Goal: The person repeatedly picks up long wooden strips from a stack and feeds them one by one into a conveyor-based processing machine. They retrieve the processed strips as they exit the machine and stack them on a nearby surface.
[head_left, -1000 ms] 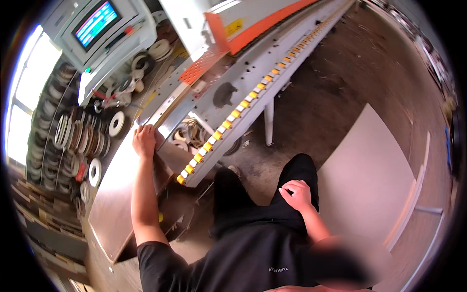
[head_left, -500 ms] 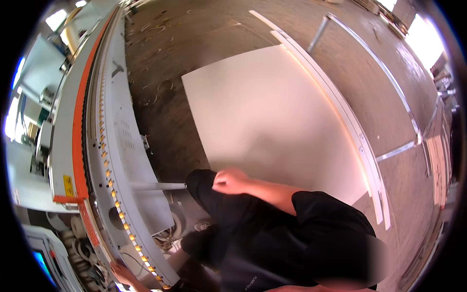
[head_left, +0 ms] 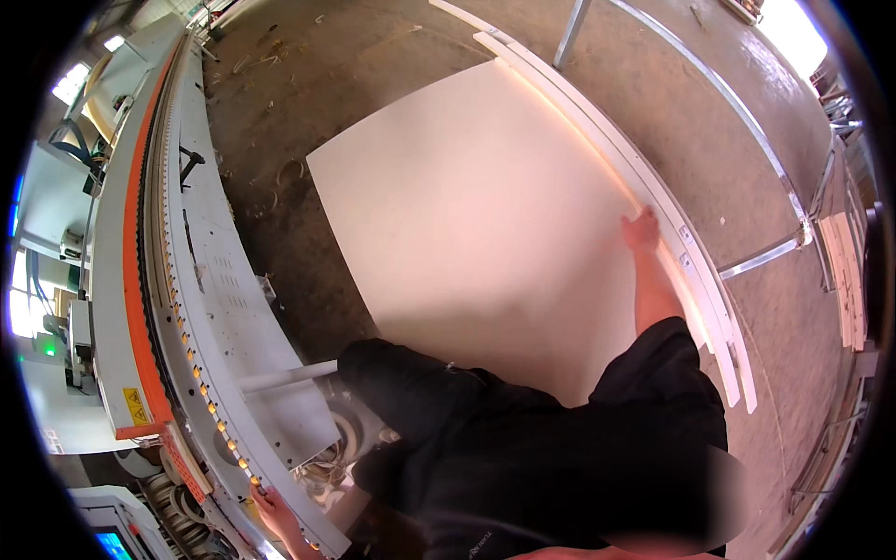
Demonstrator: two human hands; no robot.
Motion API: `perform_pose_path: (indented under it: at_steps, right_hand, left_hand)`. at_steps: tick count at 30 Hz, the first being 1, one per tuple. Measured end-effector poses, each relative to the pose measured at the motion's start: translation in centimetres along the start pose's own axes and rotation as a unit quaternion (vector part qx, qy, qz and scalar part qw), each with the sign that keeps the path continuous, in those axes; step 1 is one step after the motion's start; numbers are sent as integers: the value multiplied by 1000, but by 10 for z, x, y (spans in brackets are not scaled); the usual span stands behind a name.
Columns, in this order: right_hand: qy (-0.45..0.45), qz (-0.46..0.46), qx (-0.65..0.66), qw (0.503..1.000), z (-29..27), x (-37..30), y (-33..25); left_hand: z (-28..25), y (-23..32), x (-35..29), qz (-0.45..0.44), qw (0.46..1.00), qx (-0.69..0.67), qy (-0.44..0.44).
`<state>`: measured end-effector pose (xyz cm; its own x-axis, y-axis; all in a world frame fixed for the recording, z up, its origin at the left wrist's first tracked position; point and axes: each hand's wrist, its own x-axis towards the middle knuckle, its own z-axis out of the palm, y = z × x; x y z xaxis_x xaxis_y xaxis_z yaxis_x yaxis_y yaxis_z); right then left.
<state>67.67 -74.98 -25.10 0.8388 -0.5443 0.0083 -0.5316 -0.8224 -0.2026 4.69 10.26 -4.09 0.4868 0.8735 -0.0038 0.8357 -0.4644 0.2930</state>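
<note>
My right hand (head_left: 641, 231) reaches out over a large white panel (head_left: 448, 215). Its slightly blurred fingers are at the panel's right edge, beside the long white strips (head_left: 644, 168), with the thumb apart. Whether the fingertips press on the panel or on a strip I cannot tell. At the lower left, my left hand (head_left: 273, 513) rests at the machine's rail with its row of yellow rollers (head_left: 213, 409). Its fingers look extended, and nothing shows in them.
The long machine (head_left: 140, 252) with an orange stripe runs along my left. Below it stands a control screen (head_left: 112, 544). A white bar (head_left: 285, 375) juts from the machine toward my leg. On the right are a metal frame (head_left: 747, 117) and stacked boards (head_left: 843, 280).
My right hand has gone from above my leg, with fingers curled, out to the panel's right edge. My left hand has shifted onto the roller rail. The view has turned slightly.
</note>
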Motion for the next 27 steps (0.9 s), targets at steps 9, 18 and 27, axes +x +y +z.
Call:
perform_pose_path:
  at_steps: [9,18,27]
  right_hand:
    - [-15,94,-130,987,-31,10,34]
    - [72,-115,32,990,-2,-20,41]
    - [-15,-120,194,974,27,-169,2]
  left_hand:
    - [5,-35,-2,14,1000,7,12]
    - [13,-30,1,31,999,6,18]
    - [5,-29,-2,8,999,-36,0]
